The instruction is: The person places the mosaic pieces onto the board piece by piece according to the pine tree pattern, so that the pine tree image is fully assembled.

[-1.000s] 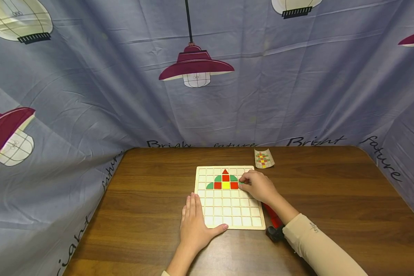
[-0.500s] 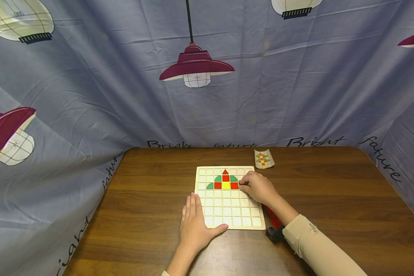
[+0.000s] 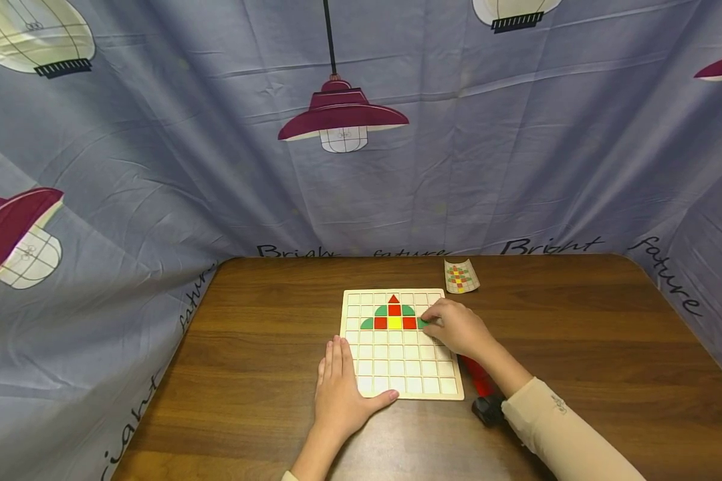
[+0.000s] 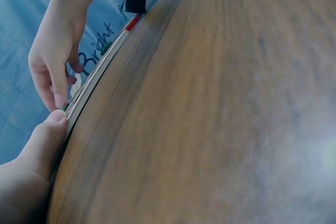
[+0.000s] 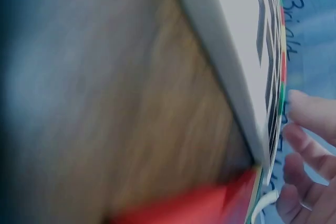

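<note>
A pale gridded board (image 3: pixel 397 371) lies on the table, bearing a red triangle (image 3: pixel 394 299), red squares (image 3: pixel 394 310), a yellow square (image 3: pixel 394 323) and green quarter-circles (image 3: pixel 381 311). My left hand (image 3: pixel 339 397) rests at its left and near edges, fingers straight and thumb spread along the front rim. Just right of the rightmost red square sits another green quarter-circle (image 3: pixel 422 323). Over it hovers my right hand (image 3: pixel 460 329); in the right wrist view its thumb (image 5: pixel 310 111) and forefinger are apart, with nothing between them.
Behind the board's far right corner lies a small curled card (image 3: pixel 460 276) printed with a coloured pattern. A red object (image 3: pixel 476 377), partly hidden by the right forearm, lies beside the board. A black device (image 3: pixel 487 409) is at the right wrist. Lamp-printed curtains (image 3: pixel 361 200) hang behind the table.
My right hand has let go of the green quarter-circle and drawn slightly right, so more of the piece shows on the board. The left hand stays in place.
</note>
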`<state>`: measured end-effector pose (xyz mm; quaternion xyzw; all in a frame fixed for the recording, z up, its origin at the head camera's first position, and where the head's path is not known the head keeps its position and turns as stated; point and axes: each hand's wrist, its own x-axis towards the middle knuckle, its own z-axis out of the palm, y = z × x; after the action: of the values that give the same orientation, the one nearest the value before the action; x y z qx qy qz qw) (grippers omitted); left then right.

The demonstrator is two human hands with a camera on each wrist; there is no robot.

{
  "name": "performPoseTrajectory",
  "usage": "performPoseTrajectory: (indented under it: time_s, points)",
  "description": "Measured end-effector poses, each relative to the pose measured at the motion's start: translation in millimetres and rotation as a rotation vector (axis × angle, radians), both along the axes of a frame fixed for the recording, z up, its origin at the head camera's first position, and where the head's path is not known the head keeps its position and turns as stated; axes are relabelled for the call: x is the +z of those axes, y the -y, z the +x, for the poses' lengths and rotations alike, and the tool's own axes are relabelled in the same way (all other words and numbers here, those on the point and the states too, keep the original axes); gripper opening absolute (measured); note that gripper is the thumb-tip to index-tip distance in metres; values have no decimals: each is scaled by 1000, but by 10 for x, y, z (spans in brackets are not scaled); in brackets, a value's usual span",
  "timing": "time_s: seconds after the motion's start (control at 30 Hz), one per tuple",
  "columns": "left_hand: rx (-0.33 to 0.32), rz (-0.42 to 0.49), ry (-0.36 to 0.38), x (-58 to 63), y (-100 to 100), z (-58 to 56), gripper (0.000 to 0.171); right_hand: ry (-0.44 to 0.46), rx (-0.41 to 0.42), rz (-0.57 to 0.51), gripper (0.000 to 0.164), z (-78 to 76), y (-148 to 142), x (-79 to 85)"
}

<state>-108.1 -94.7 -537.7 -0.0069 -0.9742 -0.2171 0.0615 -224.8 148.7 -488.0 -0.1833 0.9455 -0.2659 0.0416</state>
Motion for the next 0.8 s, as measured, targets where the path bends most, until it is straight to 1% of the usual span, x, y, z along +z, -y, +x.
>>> performPoseTrajectory:
  time_s: [0.17, 0.33, 0.5, 0.63, 0.8]
  points:
    - [1, -5, -4, -7, -3, -3, 137, -47, -38, -15, 25, 17, -195, 52]
    - [0, -8, -7, 5, -3, 4, 136, -55, -88, -41, 27, 17, -475, 99]
    - [0, -6, -7, 9, 2, 4, 136, -54, -118, -29, 29, 36, -731, 123]
    - [0, -10, -5, 6, 3, 2, 137, -29, -118, -8, 30, 56, -871, 91]
    - [0, -12, -9, 5, -6, 4, 137, -1, -89, 16, 28, 103, -952, 15]
